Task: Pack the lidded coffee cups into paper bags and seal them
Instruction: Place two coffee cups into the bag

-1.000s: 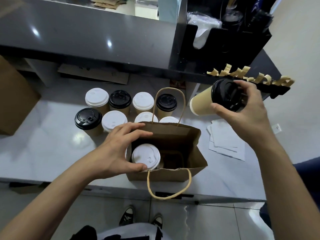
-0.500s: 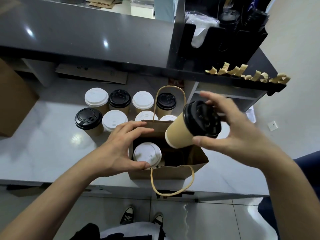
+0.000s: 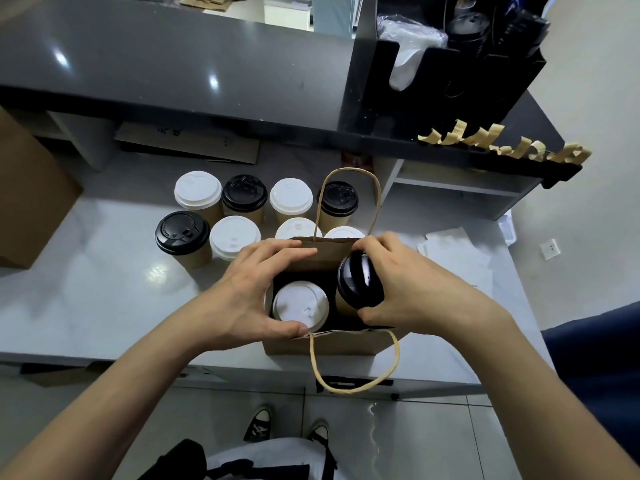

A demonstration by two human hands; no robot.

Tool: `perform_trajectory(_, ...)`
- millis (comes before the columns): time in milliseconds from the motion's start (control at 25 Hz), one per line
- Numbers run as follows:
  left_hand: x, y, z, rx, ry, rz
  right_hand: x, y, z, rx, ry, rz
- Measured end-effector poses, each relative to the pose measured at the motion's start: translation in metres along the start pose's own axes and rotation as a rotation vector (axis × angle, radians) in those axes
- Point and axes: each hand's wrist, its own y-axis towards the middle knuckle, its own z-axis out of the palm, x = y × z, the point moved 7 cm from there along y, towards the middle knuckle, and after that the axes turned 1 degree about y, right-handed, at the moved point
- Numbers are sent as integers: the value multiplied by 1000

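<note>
A brown paper bag (image 3: pixel 346 344) with twine handles stands open at the counter's front edge. Inside, on the left, sits a white-lidded cup (image 3: pixel 300 306). My left hand (image 3: pixel 249 292) grips the bag's left rim, with fingers over the far edge and thumb at the near edge. My right hand (image 3: pixel 408 282) grips a black-lidded cup (image 3: pixel 360 282) by its lid, tilted, with its base inside the bag's right half. Several more lidded cups (image 3: pixel 235 233), white and black, stand behind and to the left of the bag.
A cardboard box (image 3: pixel 31 199) sits at the far left. White paper sheets (image 3: pixel 453 251) lie right of the bag. A raised dark shelf (image 3: pixel 173 71) carries a black organiser (image 3: pixel 450 74) and a row of tan tape strips (image 3: pixel 502 143) on its edge.
My right hand carried the black-lidded cup from high on the right down and left into the bag's right side. My left hand kept its hold on the bag's rim.
</note>
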Motion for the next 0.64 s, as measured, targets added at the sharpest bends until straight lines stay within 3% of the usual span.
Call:
perform_trajectory(240, -4, 0, 0, 3, 15, 11, 7, 11, 20, 71, -254, -7)
perform_trajectory(640, -5, -2, 1, 8, 5, 18, 4, 24, 43, 22, -396, -13)
